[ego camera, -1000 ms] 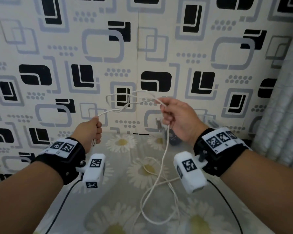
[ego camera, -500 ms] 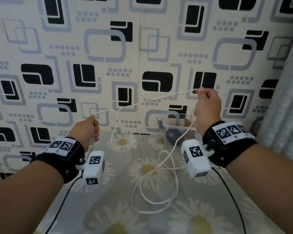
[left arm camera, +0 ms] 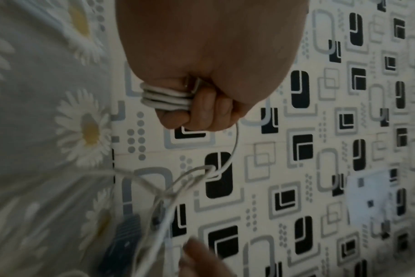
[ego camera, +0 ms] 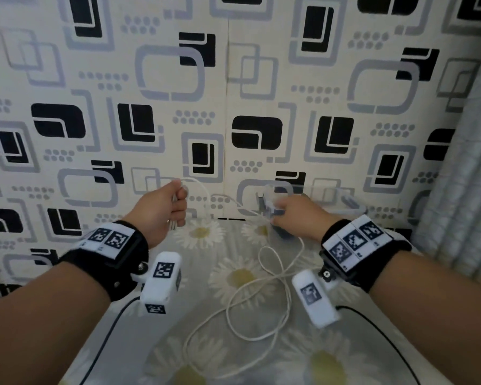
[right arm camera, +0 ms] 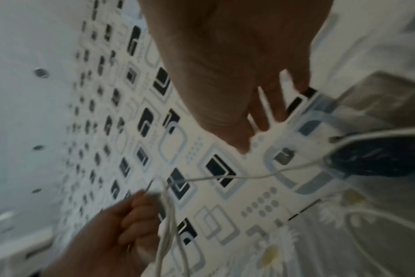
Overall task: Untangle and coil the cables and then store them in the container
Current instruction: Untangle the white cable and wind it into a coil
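Observation:
My left hand [ego camera: 178,207] is raised near the wall and grips several coiled loops of the white cable [left arm camera: 166,97] in a fist [left arm camera: 197,112]. From the fist the cable runs right to my right hand [ego camera: 278,212], which is low, in front of the clear plastic container [ego camera: 331,195]. The right hand is blurred by motion. Its fingers [right arm camera: 268,116] seem curled round the cable. The rest of the cable [ego camera: 261,298] lies in loose crossing loops on the table between my forearms. Something dark [right arm camera: 379,161] lies inside the container.
The table's daisy-print cloth [ego camera: 233,273] runs up to a patterned wall [ego camera: 261,79]. A grey curtain [ego camera: 461,162] hangs at the right. Black wrist-camera leads [ego camera: 106,337] trail off both forearms. A white wall socket [left arm camera: 367,196] shows in the left wrist view.
My right hand has dropped from its raised pull down and left to the container's front. The taut span of cable has gone slack. The left hand rose slightly, still holding the coils.

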`<state>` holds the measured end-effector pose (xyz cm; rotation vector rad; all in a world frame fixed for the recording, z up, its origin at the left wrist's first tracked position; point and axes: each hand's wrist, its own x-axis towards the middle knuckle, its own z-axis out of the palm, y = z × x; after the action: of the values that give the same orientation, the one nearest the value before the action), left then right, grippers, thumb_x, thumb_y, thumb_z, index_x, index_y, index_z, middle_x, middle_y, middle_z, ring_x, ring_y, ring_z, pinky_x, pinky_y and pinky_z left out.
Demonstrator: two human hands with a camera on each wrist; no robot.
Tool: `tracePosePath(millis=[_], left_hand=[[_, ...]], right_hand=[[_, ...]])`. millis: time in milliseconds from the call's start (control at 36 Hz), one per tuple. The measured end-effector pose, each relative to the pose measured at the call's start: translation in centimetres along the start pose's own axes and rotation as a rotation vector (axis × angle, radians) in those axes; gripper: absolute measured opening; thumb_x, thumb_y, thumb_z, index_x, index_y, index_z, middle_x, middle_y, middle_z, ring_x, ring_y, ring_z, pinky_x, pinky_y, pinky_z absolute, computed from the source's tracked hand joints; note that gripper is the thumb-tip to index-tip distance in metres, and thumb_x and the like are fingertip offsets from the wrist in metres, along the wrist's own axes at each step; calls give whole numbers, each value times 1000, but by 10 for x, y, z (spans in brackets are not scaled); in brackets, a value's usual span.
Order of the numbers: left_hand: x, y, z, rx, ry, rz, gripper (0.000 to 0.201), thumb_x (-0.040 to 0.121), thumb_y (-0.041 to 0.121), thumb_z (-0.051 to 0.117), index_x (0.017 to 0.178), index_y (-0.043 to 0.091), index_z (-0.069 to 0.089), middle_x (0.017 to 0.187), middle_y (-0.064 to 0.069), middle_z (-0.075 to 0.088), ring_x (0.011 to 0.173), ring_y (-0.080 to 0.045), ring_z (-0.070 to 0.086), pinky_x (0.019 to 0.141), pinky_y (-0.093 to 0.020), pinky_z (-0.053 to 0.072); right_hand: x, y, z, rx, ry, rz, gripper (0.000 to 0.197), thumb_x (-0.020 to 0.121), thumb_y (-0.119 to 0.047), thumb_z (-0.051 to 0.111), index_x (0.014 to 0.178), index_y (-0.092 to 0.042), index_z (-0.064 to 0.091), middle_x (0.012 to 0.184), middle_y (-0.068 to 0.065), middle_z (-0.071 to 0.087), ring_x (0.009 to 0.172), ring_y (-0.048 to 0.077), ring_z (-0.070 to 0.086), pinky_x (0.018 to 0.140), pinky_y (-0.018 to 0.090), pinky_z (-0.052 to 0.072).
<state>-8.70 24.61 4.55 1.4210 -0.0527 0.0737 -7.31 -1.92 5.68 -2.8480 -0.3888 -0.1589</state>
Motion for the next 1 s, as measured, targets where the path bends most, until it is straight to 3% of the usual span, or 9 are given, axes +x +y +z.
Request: tracePosePath(millis=[83,194,306,389,472,556,722,806,1000], left_hand=[[-7,7,15,36,-97,25,42,104,38,33,67,19,40,51,7,24,40,-10,22,56,-30,25],[-17,14,33,37,-164,57,43,104,39,32,66,19,40,51,6,23,42,-10,21,55,-28,25],[-21,17,40,17,-175,77,45,103,42,34,66,19,42,53,5,22,42,-11,21,54,-28,28],[-21,18,40,8,-173,89,44,104,41,33,66,19,42,53,5,23,41,-10,21,55,-28,28],[-21,17,38,-7,-179,84,44,103,41,34,65,19,42,54,6,23,41,-10,22,56,-28,28],[-21,15,37,-20,-169,77,44,103,41,35,65,19,43,53,6,23,41,-10,22,55,-28,29],[-13,14,34,-79,4,71,43,103,39,35,66,19,41,48,8,26,39,-10,23,54,-27,30],[-4,11,22,-124,112,44,43,103,38,35,66,20,41,45,8,27,37,-10,23,52,-28,29],[13,0,-17,-287,275,-137,41,102,36,33,64,21,34,38,8,27,29,-10,21,48,-26,19]], right_hand=[[-6,-22,2,292,120,-195,38,97,-19,52,135,-21,51,135,-5,54,126,12,48,98,20,33],[-9,-45,17,714,51,-361,35,96,-15,55,130,-26,55,132,-9,59,124,4,51,111,35,37],[-12,-51,27,800,-32,-351,37,92,-13,51,126,-26,58,124,-12,62,104,-7,58,99,30,45],[-15,-50,34,855,-99,-390,39,91,2,52,126,-13,55,127,-1,61,118,6,57,106,30,43],[-23,-48,33,1015,-124,-403,30,91,7,55,121,6,53,106,13,64,94,13,64,85,20,53],[-25,-44,33,998,-39,-447,14,88,-1,65,99,5,60,97,28,65,87,28,67,79,23,53],[-23,-39,36,962,-99,-352,14,97,-17,56,90,-14,69,91,0,71,89,8,65,82,23,52],[-24,-34,37,960,-100,-332,19,97,-16,55,87,-16,70,81,-6,69,82,10,65,89,33,54],[-22,-21,32,1068,-4,-161,30,104,-17,39,83,-11,59,59,0,51,54,18,48,57,31,45]])
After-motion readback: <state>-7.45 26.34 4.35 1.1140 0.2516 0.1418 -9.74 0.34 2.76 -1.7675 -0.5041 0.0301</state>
